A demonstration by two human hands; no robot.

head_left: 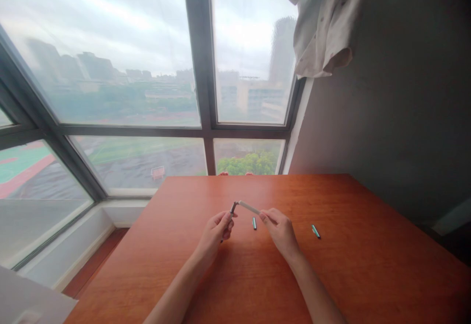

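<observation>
My left hand (218, 228) is closed round a slim dark pen-like piece (232, 208), its upper end bent or tilted toward the right. Pinched between the fingers of my right hand (279, 225) is a thin whitish stick (249, 207), which slants up to the left. The tips of the two pieces come close together above the table; whether they touch I cannot tell. Just left of my right hand lies a short dark pen cap-like piece (254, 223). A second such piece, dark with a green tint (315, 231), rests farther right.
The reddish-brown wooden table (176, 201) reaches a large window with dark frames (208, 133). At its far edge show finger-like shapes (223, 173), perhaps reflections. A pale cloth (324, 30) hangs at upper right beside a grey wall (386, 108).
</observation>
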